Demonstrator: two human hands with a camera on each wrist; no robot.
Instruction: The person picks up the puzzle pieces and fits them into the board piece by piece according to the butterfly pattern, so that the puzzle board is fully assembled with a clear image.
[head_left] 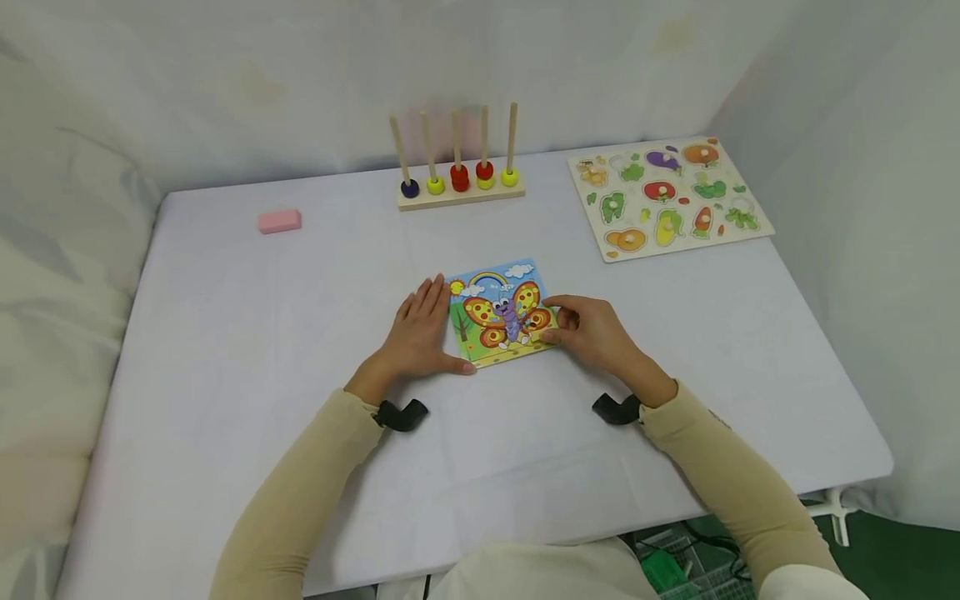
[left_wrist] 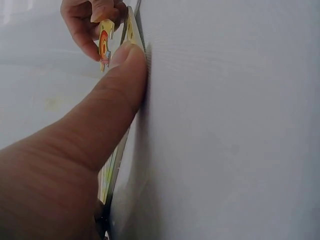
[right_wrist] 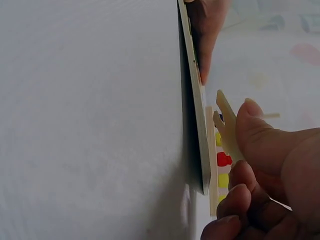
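Note:
A wooden butterfly jigsaw puzzle (head_left: pixel 483 283) lies flat on the white table, brightly printed with a rainbow and clouds. My left hand (head_left: pixel 420 337) rests along its left edge, fingers straight, with the thumb pressing at the near left corner. At the puzzle's right side, my right hand (head_left: pixel 596 333) pinches a loose puzzle piece (left_wrist: pixel 104 42) between thumb and fingers. The piece shows an orange and yellow wing pattern in the left wrist view. From the right wrist its pale wooden back (right_wrist: pixel 229 132) faces the camera, tilted above the board's edge.
A wooden peg stand (head_left: pixel 461 198) with coloured beads is at the back middle. To its right lies a vegetable peg puzzle board (head_left: pixel 637 212). A pink block (head_left: pixel 279 221) sits at the back left. The table's near edge runs close to the person's body.

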